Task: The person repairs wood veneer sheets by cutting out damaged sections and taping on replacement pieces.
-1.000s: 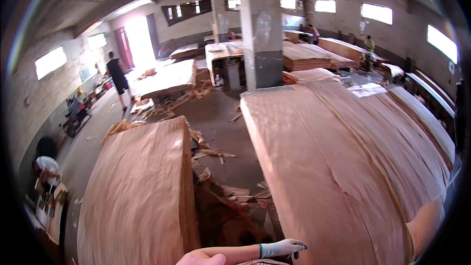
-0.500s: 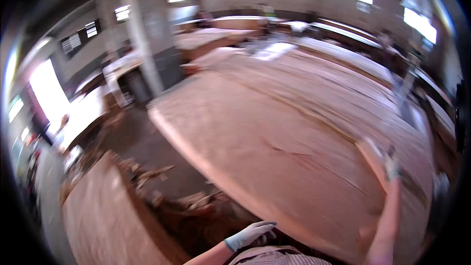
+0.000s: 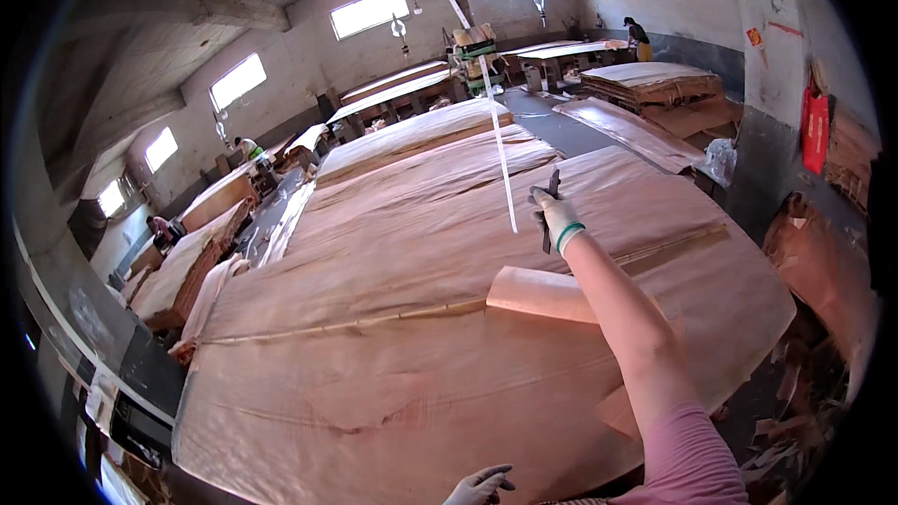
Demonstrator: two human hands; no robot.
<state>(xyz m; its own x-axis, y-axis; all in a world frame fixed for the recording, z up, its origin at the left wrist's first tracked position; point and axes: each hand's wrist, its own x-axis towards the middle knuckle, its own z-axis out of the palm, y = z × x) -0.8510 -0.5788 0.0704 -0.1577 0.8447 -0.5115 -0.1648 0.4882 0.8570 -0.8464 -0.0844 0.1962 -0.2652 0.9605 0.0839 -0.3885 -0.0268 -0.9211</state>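
1 dark flat tool, narrow, long, blackish. Gripped near mid-length in the gloved right hand, with ends protruding above and below; located over the veneer stack, impossible to tell whether touching. Probably light and rigid, possibly sharp along 1 edge; best taken by the middle.

1 veneer stack, broad, pinkish tan, streaked with grain, crossed by a brownish seam. Judged heavy as a whole; sheet by sheet, likely thin, floppy and prone to splitting along the grain, best lifted by an edge with 2 hands.

1 veneer piece, paler, bowed, lying on the stack, partly behind the right forearm.

Left hand: gloved, at lower edge, fingers slightly bent; impossible to tell whether holding anything.
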